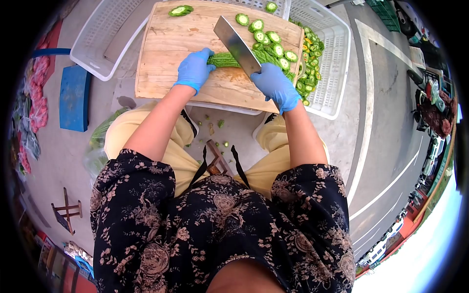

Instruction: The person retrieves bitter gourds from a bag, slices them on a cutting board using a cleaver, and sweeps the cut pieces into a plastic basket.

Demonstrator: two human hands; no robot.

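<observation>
On a wooden cutting board [181,34] lies a long, bumpy green bitter melon [224,60]. My left hand [193,69], in a blue glove, is closed around the melon's left end. Gripped in my gloved right hand [274,84] is a cleaver [237,45], its broad blade tilted up to the left and across the melon. Round cut slices [273,37] with pale centres are spread to the right of the blade. A single end piece [181,10] sits at the board's far left. The cleaver's handle is hidden by my fingers.
White plastic crates stand under and beside the board; the right crate [334,73] holds a heap of slices [312,53], the left crate [93,49] shows bare mesh. A blue stool [74,97] and a bag of green produce [100,139] are on the left. Scraps litter the floor between my feet.
</observation>
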